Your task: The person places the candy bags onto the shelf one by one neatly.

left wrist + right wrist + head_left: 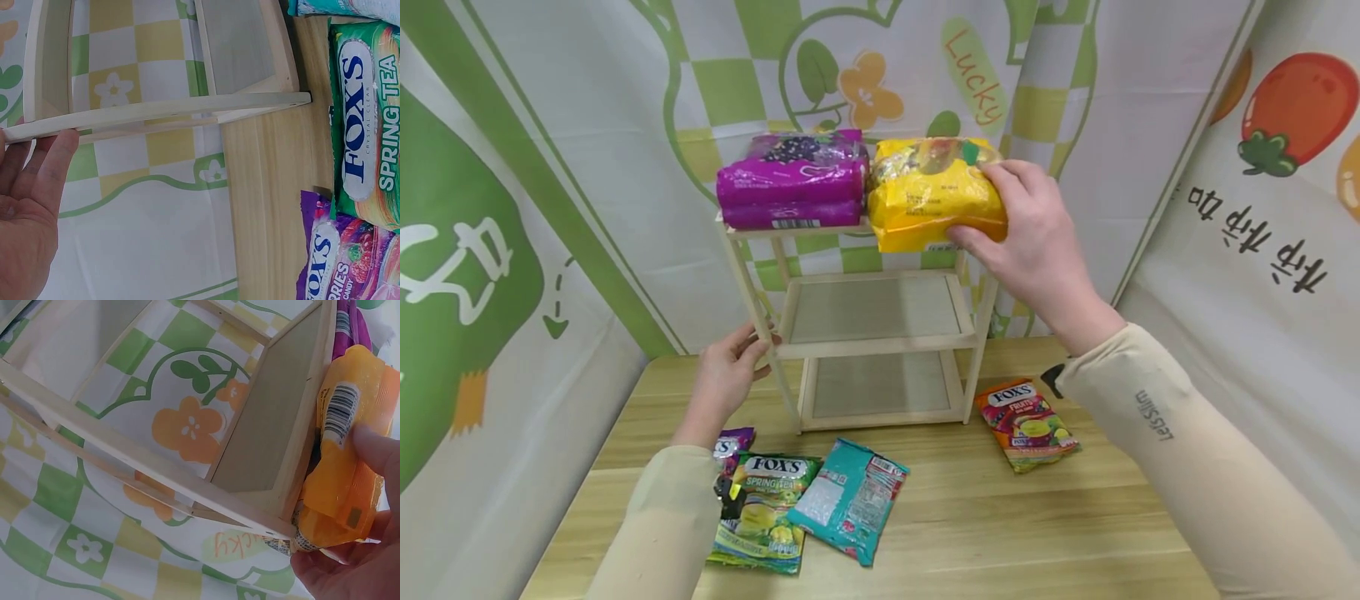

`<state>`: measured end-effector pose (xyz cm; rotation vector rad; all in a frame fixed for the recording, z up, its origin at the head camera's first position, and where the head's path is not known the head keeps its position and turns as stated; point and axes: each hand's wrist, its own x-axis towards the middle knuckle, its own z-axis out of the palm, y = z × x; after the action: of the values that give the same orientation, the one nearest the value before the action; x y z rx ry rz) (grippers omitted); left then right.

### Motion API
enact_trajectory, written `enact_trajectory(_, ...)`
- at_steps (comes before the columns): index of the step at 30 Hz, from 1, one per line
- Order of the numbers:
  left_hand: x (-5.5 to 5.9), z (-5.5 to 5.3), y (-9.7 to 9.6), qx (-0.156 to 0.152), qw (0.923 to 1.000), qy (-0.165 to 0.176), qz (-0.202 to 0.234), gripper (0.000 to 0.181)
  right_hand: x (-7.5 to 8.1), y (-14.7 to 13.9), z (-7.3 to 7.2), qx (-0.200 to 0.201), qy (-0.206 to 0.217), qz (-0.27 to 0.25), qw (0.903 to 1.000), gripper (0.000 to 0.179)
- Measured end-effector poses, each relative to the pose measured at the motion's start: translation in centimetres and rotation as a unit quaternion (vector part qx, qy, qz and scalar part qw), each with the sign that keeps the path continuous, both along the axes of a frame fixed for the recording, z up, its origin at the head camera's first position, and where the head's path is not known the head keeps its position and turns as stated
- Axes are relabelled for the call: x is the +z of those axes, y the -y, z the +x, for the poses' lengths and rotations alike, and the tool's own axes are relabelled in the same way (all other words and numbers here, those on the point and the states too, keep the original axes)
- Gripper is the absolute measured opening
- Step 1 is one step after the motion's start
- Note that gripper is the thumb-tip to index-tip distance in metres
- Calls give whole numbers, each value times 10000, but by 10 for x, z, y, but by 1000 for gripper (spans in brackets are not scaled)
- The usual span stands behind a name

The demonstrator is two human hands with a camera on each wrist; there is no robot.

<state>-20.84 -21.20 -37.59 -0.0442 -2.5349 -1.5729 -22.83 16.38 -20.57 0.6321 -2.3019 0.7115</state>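
My right hand (1041,237) grips a yellow candy bag (932,196) by its right end, thumb low on the front and fingers over the top. The bag is at the right half of the top tier of a light wooden shelf rack (880,343), its front edge jutting past the board. Beside it on the left lies a purple bag (793,187) with dark grapes printed on it. My left hand (726,371) holds the rack's left front post at the middle tier; in the left wrist view its fingers (57,164) pass behind the post.
On the wooden table before the rack lie a green Fox's Spring Tea bag (767,508), a teal bag (853,498) back side up and a partly hidden purple Fox's bag (325,256). A red-orange Fox's Fruits bag (1026,425) lies at right. Printed curtains (610,150) hang behind.
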Motion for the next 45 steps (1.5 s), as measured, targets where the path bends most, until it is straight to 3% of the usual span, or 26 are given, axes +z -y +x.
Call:
enact_trajectory(21,0,-1,0,32,10000,-52,-69,44,12,16,-7,-578,450,134,9972,62)
enact_trajectory(45,-1,-2,-1,17,10000,-95,-13,43,18,22,-16,-821,645,426,9936,64)
